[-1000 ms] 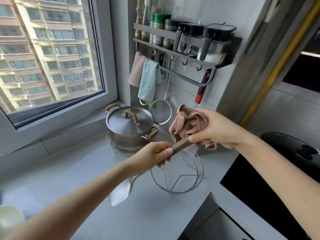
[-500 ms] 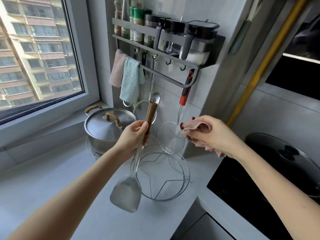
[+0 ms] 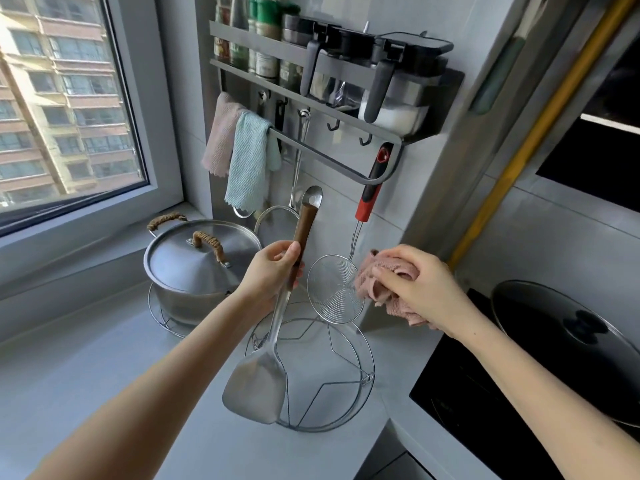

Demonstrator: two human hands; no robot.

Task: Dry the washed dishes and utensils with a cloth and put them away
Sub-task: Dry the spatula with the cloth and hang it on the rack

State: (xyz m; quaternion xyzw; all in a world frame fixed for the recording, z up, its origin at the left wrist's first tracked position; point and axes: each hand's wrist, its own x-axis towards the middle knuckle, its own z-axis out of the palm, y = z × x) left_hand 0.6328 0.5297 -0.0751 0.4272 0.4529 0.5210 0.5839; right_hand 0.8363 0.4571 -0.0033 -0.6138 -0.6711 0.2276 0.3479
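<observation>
Item: spatula [image 3: 258,386], steel blade and wooden handle, held mid-handle by the left hand [image 3: 273,271] with fingers [image 3: 291,252] curled round it. It has turned from level, cloth on its handle end, to upright with the blade down over the tabletop [image 3: 104,358] and the hanging hole raised toward the free hooks [image 3: 333,125] of the wall rack [image 3: 448,102], so drying is judged done and hanging comes next. Cloth [image 3: 372,289], pink, now off the spatula and bunched in the right hand [image 3: 415,282] beside the hanging skimmer [image 3: 334,289]; containers: lidded pot [image 3: 194,271], contents hidden, and rack shelf with spice jars [image 3: 266,46] and a clear box [image 3: 398,114] of white granules.
</observation>
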